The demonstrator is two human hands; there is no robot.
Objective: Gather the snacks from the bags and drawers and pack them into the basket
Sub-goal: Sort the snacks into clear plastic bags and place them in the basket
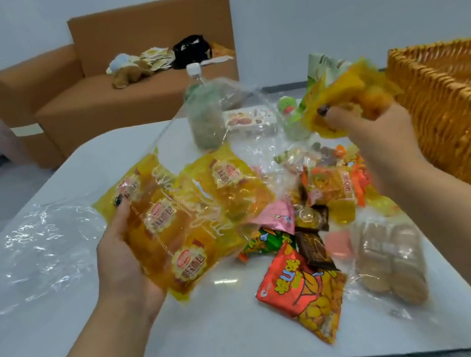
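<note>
My left hand (pixel 123 259) grips a clear plastic bag (pixel 185 186) holding several yellow bread packets (pixel 168 230), low over the white table (pixel 66 331). My right hand (pixel 376 136) is raised and holds a yellow snack packet (pixel 342 95), blurred, just left of the wicker basket (pixel 445 99). Between my hands lies a pile of loose snacks: a red-and-yellow chip bag (pixel 306 294), a brown chocolate bar (pixel 313 249), a pack of round biscuits (pixel 391 261) and small orange packets (pixel 335 186).
A plastic bottle (pixel 204 111) with a white cap and a white snack box (pixel 250 123) stand at the table's far side. Crumpled clear plastic (pixel 28 253) lies at the left. A brown sofa (pixel 117 73) with a plush toy and a black bag stands behind.
</note>
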